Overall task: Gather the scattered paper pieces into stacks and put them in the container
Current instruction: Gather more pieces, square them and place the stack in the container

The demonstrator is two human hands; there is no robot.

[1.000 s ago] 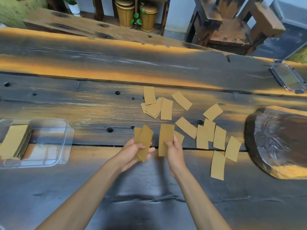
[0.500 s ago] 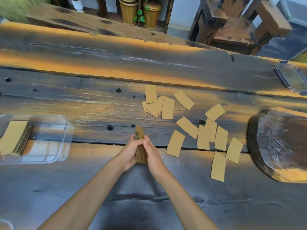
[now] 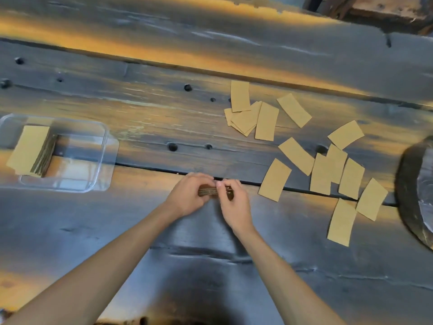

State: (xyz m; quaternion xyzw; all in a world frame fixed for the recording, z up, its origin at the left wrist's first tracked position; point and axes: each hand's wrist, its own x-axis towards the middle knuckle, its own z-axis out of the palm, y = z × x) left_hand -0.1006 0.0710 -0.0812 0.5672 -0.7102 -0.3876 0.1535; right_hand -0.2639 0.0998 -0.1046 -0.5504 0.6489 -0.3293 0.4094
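Both hands meet at the table's middle around a small stack of tan paper pieces (image 3: 209, 191), seen edge-on and lying flat. My left hand (image 3: 189, 194) grips its left end and my right hand (image 3: 234, 202) pinches its right end. Several loose tan pieces (image 3: 296, 156) lie scattered to the right, and a small overlapping cluster (image 3: 246, 116) sits farther back. At the left stands a clear plastic container (image 3: 103, 165) with a stack of tan pieces (image 3: 30, 150) leaning in its left side.
The surface is a dark wooden plank table (image 3: 117, 231) with holes and a long crack across it. A dark carved wooden slab (image 3: 412, 191) sits at the right edge. Wooden furniture (image 3: 375, 10) stands beyond the table's far edge.
My right hand added its piece to the left hand's bundle, and both hands turned the stack from upright to flat near the table. The camera tilted downward.
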